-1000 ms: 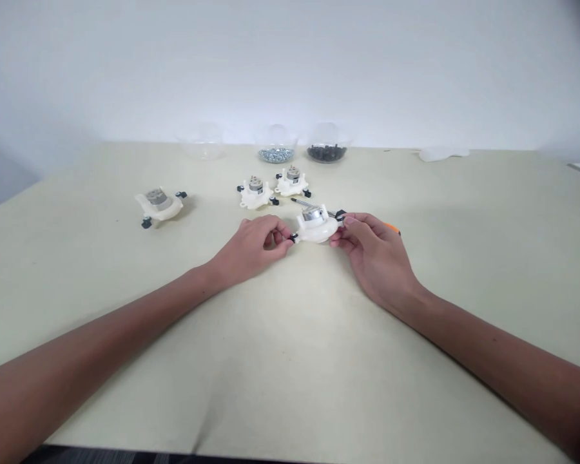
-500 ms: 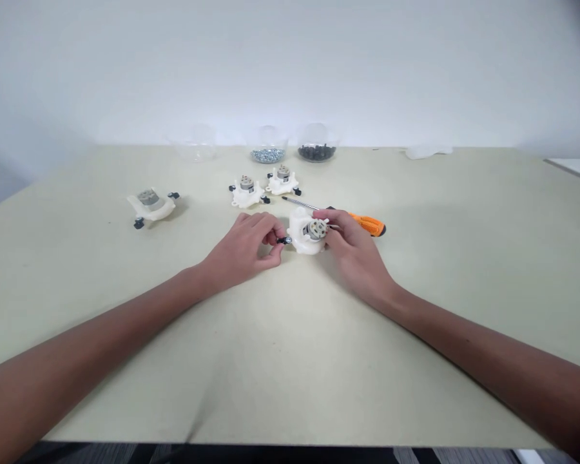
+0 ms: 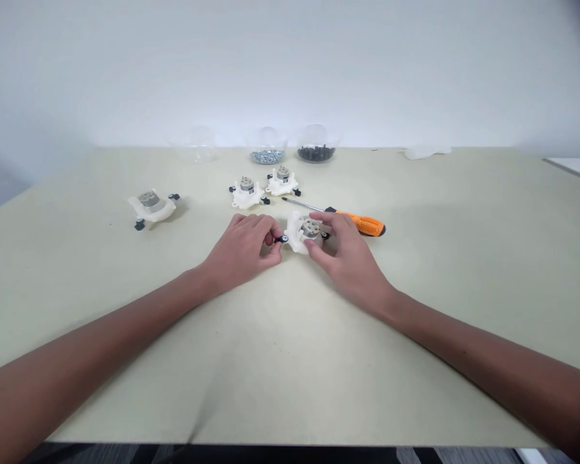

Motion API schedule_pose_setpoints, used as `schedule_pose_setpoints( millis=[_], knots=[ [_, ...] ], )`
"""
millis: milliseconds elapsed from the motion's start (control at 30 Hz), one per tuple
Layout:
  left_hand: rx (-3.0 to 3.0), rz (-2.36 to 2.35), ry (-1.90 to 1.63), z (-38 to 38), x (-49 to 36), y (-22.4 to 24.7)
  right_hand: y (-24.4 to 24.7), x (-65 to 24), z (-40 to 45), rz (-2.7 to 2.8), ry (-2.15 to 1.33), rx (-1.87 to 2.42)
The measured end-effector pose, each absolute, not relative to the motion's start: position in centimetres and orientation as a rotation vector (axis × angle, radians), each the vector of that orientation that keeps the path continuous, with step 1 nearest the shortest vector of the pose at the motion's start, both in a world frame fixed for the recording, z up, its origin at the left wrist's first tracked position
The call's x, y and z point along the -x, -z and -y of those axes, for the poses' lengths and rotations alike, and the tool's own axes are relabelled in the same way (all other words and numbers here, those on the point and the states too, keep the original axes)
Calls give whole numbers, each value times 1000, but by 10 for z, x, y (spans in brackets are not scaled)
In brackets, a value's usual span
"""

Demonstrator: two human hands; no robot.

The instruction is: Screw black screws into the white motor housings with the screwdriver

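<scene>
tipped flatter since the earlier frame, the white housing point(image 3: 294, 232) lies between the left hand point(image 3: 244, 248), pinching its left tab point(image 3: 279, 240) tightly, and the right hand point(image 3: 348, 254), grip spread to clasp the motor point(image 3: 312, 228), leaving the right tab point(image 3: 325, 236) within reach.

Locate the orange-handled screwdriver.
In the head view, the screwdriver lies on the table, mostly right of centre, beyond the right hand, its tip near the farthest white motor assembly.

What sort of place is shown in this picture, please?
Probably an assembly workbench, judging by the white motor housings, the orange-handled screwdriver and the clear bowl of small silvery pieces.
</scene>
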State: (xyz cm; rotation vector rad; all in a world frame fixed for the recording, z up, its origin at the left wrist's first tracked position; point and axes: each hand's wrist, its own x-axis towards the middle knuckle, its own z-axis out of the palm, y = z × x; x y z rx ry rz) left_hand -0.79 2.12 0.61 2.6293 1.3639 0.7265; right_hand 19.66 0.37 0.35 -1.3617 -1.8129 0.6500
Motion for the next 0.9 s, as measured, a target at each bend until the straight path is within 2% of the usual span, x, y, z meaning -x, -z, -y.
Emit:
schedule_pose_setpoints(
  millis=[167,333,533,900],
  knots=[
    [-2614,-1247,-706,-18,8,-9,-3,-198,-2,1839,-442,1361],
    [-2713,-1021,-652,-15,9,-12,-3,-198,-1,1770,-584,1350],
    [-2691,-1098,-1026,-14,9,-10,-2,-198,-4,1764,-673,1299],
    [-2506,-1343,-891,-19,7,-6,-2,-199,-5,1864,-701,1305]
  ],
)
